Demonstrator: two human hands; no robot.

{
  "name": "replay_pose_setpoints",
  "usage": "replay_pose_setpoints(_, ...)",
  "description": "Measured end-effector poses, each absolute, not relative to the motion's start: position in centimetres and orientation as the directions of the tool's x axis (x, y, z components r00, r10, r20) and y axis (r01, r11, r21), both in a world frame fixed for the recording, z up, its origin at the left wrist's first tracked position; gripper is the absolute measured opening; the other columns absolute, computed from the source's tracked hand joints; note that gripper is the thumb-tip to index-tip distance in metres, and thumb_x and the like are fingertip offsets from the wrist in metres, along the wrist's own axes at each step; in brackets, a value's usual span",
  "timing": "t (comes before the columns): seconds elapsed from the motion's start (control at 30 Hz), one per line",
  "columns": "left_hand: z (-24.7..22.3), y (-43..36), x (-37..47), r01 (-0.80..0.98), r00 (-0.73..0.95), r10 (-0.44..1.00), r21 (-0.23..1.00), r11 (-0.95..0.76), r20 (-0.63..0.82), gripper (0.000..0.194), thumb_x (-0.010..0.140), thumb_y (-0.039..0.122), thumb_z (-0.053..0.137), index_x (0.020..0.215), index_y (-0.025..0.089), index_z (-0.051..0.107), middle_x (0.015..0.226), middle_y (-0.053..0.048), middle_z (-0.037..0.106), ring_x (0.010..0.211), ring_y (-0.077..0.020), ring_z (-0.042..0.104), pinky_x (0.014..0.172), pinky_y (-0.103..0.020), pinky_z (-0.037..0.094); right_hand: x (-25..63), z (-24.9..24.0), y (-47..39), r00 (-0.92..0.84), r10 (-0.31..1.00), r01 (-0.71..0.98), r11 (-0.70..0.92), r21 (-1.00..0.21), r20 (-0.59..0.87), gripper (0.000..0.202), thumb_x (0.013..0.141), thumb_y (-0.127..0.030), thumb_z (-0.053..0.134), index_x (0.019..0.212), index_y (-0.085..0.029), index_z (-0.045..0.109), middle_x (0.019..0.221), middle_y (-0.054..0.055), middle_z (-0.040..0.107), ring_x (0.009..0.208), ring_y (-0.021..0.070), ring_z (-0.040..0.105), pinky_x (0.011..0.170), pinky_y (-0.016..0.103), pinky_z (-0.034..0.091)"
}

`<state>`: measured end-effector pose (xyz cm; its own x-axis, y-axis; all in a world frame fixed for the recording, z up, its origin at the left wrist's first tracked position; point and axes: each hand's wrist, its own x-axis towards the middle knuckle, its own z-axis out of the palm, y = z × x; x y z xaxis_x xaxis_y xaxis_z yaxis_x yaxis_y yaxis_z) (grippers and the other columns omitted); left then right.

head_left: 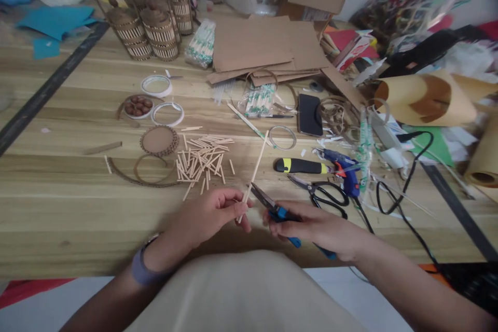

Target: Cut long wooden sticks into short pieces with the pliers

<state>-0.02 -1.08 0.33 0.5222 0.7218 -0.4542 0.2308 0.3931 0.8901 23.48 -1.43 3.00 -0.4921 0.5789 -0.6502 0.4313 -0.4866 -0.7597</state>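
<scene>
My left hand (212, 212) pinches a thin wooden stick (259, 160) between thumb and fingers; its long end points up and away. A shorter stick end seems to lie alongside it in the fingers. In my right hand (317, 225) are blue-handled pliers (264, 198), their dark jaw tips close beside the stick just above my left fingertips. Whether the jaws touch it I cannot tell. Just beyond my left hand lies a loose pile of short cut wooden sticks (204, 161). A round cardboard disc (158, 140) edged with corrugated strip is left of the pile.
Right of the pile lie black-handled scissors (327, 194), a yellow-black handled tool (301, 166), a blue glue gun (346, 168) with its cord, and a phone (310, 114). Cardboard sheets (264, 44) and slatted lanterns (159, 31) stand farther back. Tape rolls (156, 85) lie at left.
</scene>
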Motion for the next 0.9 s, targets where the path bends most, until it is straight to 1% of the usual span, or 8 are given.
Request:
replay_pose_setpoints(0.13, 0.8, -1.1, 0.3, 0.211, 0.586, 0.680, 0.894, 0.396, -0.440, 0.024, 0.089, 0.036, 0.054, 0.093, 0.019, 0.071, 0.072, -0.001, 0.075, 0.080, -0.0205, 0.068, 0.082, -0.032, 0.046, 22.5, 3.4, -0.9, -0.493, 0.552, 0.472, -0.480, -0.740, -0.672, 0.020, 0.076, -0.036, 0.066, 0.086, -0.019, 0.066, 0.078, 0.000, 0.059, 0.076, 0.0161, 0.053, 0.069, 0.028, 0.042)
replay_pose_setpoints(0.27, 0.9, -1.1, 0.5, 0.164, 0.611, 0.663, 0.889, 0.428, -0.433, 0.021, 0.088, 0.030, 0.054, 0.091, 0.019, 0.072, 0.070, 0.001, 0.073, 0.076, -0.0196, 0.071, 0.083, -0.032, 0.048, 22.0, 3.4, -0.7, -0.478, 0.550, 0.480, -0.490, -0.728, -0.685, 0.024, 0.074, -0.033, 0.067, 0.094, -0.020, 0.069, 0.083, 0.001, 0.065, 0.081, 0.0180, 0.058, 0.073, 0.029, 0.046)
replay_pose_setpoints(0.4, 1.0, -1.2, 0.5, 0.151, 0.606, 0.654, 0.873, 0.464, -0.453, 0.019, 0.085, 0.034, 0.059, 0.088, 0.020, 0.072, 0.069, 0.002, 0.071, 0.073, -0.0193, 0.070, 0.082, -0.032, 0.049, 21.8, 3.5, -0.6, -0.479, 0.555, 0.462, -0.499, -0.733, -0.680, 0.023, 0.072, -0.030, 0.067, 0.093, -0.021, 0.071, 0.083, 0.000, 0.067, 0.081, 0.0177, 0.060, 0.072, 0.029, 0.047)
replay_pose_setpoints(0.57, 0.8, -1.2, 0.7, 0.128, 0.611, 0.652, 0.869, 0.478, -0.449, 0.018, 0.084, 0.035, 0.061, 0.082, 0.021, 0.072, 0.067, 0.003, 0.070, 0.072, -0.0185, 0.069, 0.080, -0.031, 0.048, 21.6, 3.5, -0.5, -0.468, 0.539, 0.437, -0.548, -0.713, -0.701, 0.025, 0.069, -0.030, 0.066, 0.092, -0.021, 0.071, 0.079, 0.000, 0.065, 0.077, 0.0163, 0.058, 0.067, 0.027, 0.045)
replay_pose_setpoints(0.77, 0.9, -1.2, 0.7, 0.141, 0.625, 0.633, 0.864, 0.484, -0.457, 0.022, 0.083, 0.039, 0.061, 0.081, 0.021, 0.072, 0.067, 0.002, 0.068, 0.070, -0.0180, 0.067, 0.078, -0.030, 0.047, 21.4, 3.6, -0.4, -0.484, 0.536, 0.418, -0.553, -0.721, -0.692, 0.024, 0.067, -0.030, 0.066, 0.089, -0.022, 0.070, 0.079, -0.001, 0.064, 0.076, 0.0163, 0.056, 0.068, 0.028, 0.044)
replay_pose_setpoints(0.9, 0.7, -1.3, 0.6, 0.125, 0.627, 0.638, 0.867, 0.483, -0.446, 0.021, 0.084, 0.037, 0.060, 0.082, 0.021, 0.072, 0.067, 0.002, 0.068, 0.070, -0.0176, 0.066, 0.080, -0.030, 0.046, 21.4, 3.6, -0.4, -0.486, 0.527, 0.430, -0.551, -0.716, -0.697, 0.024, 0.066, -0.030, 0.065, 0.089, -0.022, 0.068, 0.079, -0.001, 0.062, 0.077, 0.0161, 0.055, 0.069, 0.028, 0.043)
